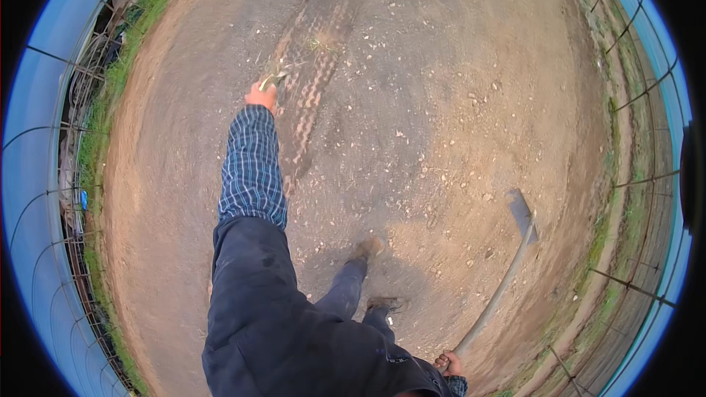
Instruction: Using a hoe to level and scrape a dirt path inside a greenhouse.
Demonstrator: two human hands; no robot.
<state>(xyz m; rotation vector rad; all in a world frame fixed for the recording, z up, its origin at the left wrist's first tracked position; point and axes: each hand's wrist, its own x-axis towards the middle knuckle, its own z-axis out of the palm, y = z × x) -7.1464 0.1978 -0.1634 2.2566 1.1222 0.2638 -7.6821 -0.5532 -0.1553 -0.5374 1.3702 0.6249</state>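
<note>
Stretched out ahead over the dirt ground [364,138], my left hand [262,96] is closed around a small tuft of pulled grass [271,78]. Pale blades stick out past the fingers. Beyond it is a second wisp of grass [320,45]; it is blurred, and I cannot tell whether it lies on the ground or is in the air. Low at my right side, my right hand [451,363] grips the long wooden handle of a hoe [499,292]. The hoe's flat metal blade [520,212] is out in front of that hand, on or close to the dirt.
My boots [370,246] stand on gravelly soil with small stones. A tyre track [314,96] runs ahead. Grass strips [91,160] edge the dirt on both sides. Bare metal hoops [634,182] rise along the right, and similar curved bars line the left, with clutter behind them.
</note>
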